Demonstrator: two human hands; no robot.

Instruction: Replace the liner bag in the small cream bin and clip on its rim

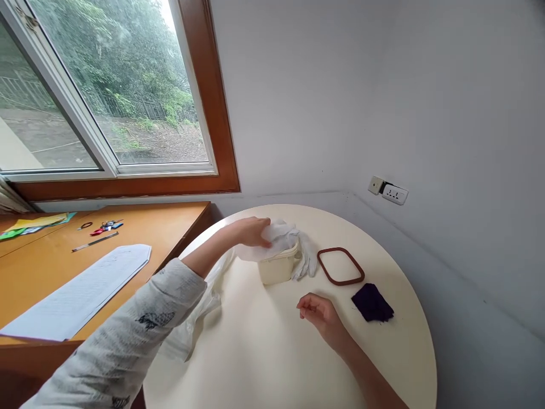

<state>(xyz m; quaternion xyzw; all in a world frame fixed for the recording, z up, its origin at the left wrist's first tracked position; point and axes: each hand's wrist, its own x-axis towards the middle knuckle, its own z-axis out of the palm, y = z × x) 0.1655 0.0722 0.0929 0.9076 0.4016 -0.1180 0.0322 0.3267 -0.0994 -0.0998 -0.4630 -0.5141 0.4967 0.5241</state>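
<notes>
Left sleeve (128,335) pale grey, perhaps printed; right forearm (366,375) bare.

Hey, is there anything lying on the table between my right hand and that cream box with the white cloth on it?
Nothing visible does. The right hand hovers over bare table, and the stretch up to the cream box is clear. The brown frame and dark cloth lie off to its right. The left hand rests on the white cloth.

We see a brown oval rubber ring (340,266) flat on the round cream table (264,352), a dark purple folded cloth (372,303) just beside it. On the orange wooden desk (51,267): white paper sheet (80,289), pen (94,241), coloured papers (34,223). White wall socket (394,194) at right.
</notes>
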